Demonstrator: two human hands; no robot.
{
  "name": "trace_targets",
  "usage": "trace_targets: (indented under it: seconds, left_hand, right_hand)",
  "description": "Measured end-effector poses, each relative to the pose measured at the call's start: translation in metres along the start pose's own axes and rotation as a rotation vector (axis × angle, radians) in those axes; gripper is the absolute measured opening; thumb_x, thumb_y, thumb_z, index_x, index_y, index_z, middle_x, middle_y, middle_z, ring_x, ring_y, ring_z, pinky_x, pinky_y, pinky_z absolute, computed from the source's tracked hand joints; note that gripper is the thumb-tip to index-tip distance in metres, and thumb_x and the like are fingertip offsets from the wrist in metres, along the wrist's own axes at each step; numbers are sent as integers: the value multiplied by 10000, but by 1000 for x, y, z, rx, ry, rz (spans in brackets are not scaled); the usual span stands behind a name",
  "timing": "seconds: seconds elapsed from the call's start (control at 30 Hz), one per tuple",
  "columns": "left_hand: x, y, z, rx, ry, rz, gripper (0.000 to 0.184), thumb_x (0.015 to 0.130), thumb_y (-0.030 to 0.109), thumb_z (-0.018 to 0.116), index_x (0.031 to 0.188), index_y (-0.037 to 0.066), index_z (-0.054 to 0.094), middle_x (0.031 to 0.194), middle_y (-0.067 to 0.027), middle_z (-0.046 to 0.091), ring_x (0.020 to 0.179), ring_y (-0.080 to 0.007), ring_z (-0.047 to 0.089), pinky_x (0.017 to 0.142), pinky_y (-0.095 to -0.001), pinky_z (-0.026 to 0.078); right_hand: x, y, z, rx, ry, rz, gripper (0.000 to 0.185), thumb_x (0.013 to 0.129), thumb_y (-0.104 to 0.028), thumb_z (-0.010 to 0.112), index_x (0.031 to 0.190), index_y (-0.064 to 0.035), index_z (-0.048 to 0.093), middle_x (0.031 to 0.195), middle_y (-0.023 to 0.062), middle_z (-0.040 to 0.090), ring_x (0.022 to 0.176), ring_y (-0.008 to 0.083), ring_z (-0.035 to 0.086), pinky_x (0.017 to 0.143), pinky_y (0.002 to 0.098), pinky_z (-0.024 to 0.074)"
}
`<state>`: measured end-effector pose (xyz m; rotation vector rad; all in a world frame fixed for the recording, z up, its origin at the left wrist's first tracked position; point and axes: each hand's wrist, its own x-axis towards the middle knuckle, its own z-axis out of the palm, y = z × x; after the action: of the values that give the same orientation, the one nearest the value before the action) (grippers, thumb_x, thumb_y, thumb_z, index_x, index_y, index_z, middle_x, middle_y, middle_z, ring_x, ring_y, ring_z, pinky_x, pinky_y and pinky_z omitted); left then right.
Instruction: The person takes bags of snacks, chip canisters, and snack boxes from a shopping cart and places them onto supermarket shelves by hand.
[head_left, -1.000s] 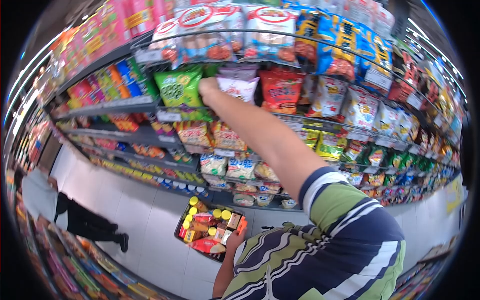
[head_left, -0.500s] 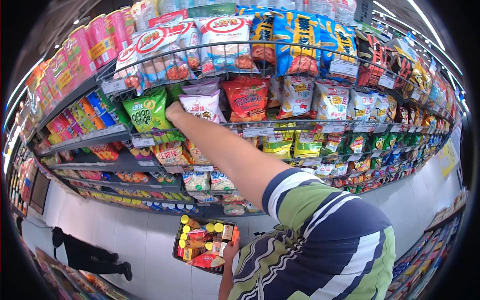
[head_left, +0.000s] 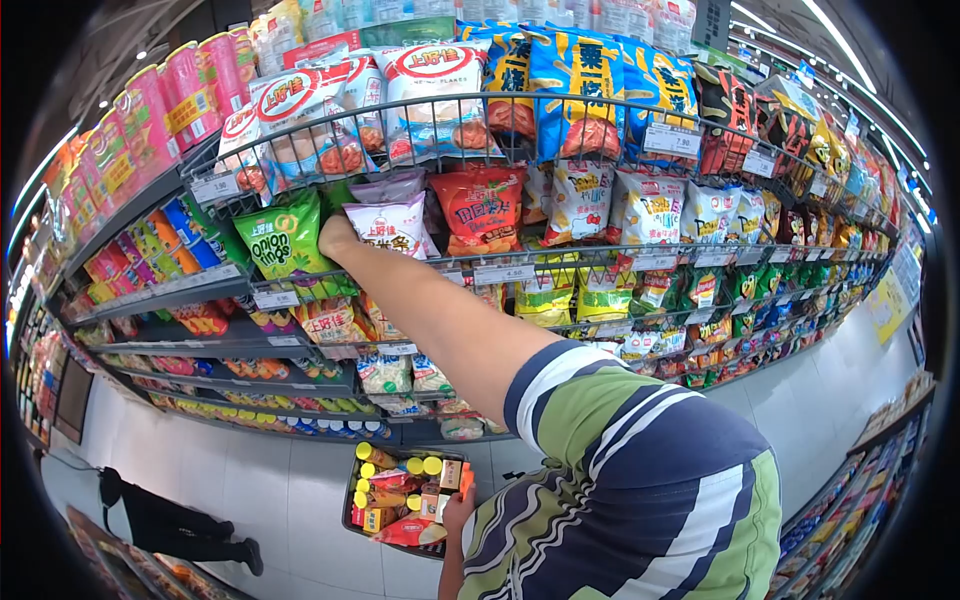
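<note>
Head view: the right arm stretches nearly straight from the striped sleeve (head_left: 570, 385) at lower right towards the left of the frame. The right hand (head_left: 338, 238) is tucked between the green Onion Rings bag (head_left: 285, 240) and a white-and-purple snack bag (head_left: 388, 224); its fingers are hidden, so I cannot tell whether they pinch or are spread. The Onion Rings bag stands left of centre on the shelf, printed front towards the camera, long axis near vertical with its top leaning left. At lower centre, the left hand (head_left: 459, 508) is curled round the orange handle (head_left: 467, 480) of a filled shopping basket (head_left: 350, 500).
</note>
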<state>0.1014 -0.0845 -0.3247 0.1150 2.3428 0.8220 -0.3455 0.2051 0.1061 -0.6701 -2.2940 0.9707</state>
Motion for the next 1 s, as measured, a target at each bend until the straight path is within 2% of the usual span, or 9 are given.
trace_targets:
  seconds: [0.13, 0.27, 0.47, 0.77, 0.87, 1.0]
  left_hand:
    - [0, 1, -2, 9, -20, -8, 785, 854, 784, 593, 1097, 57, 759, 1072, -228, 749, 1080, -400, 704, 935, -465, 534]
    - [6, -4, 5, 17, -3, -12, 775, 858, 781, 590, 1089, 61, 760, 1067, -227, 748, 1085, -400, 701, 934, -463, 532]
    - [0, -1, 2, -14, 0, -13, 765, 863, 774, 592, 1084, 60, 757, 1060, -225, 748, 1074, -413, 699, 932, -470, 530]
    - [-8, 8, -5, 2, 5, -4, 759, 864, 767, 603, 1059, 48, 753, 1041, -234, 747, 1063, -413, 703, 921, -468, 532]
    - [-1, 2, -2, -2, -7, -1, 766, 864, 772, 598, 1054, 46, 753, 1039, -233, 747, 1060, -412, 705, 920, -467, 532]
    - [3, -2, 2, -8, -16, -16, 773, 860, 781, 594, 1052, 49, 754, 1037, -232, 748, 1062, -411, 705, 922, -465, 532]
  right_hand:
    - [-19, -10, -20, 110, 57, 46, 364, 939, -131, 602, 1232, 71, 679, 1291, 294, 667, 1198, 382, 676, 1041, 442, 515]
    - [-28, -15, -29, 137, 97, 55, 326, 931, -130, 622, 1189, 53, 701, 1247, 297, 686, 1183, 384, 684, 1018, 451, 531]
    - [-25, -14, -25, 55, 79, 36, 288, 912, -121, 643, 1139, 40, 719, 1176, 277, 719, 1129, 388, 709, 979, 459, 553]
    - [-24, -14, -24, 39, 54, 40, 284, 904, -114, 654, 1138, 32, 722, 1183, 270, 718, 1125, 381, 713, 971, 461, 562]
    - [-29, -16, -32, -35, 18, -20, 295, 899, -105, 657, 1152, 32, 720, 1188, 269, 719, 1121, 388, 713, 963, 464, 568]
    - [-33, -17, -30, 13, 21, 14, 250, 891, -100, 656, 1088, 21, 752, 1141, 271, 732, 1091, 381, 725, 943, 460, 577]
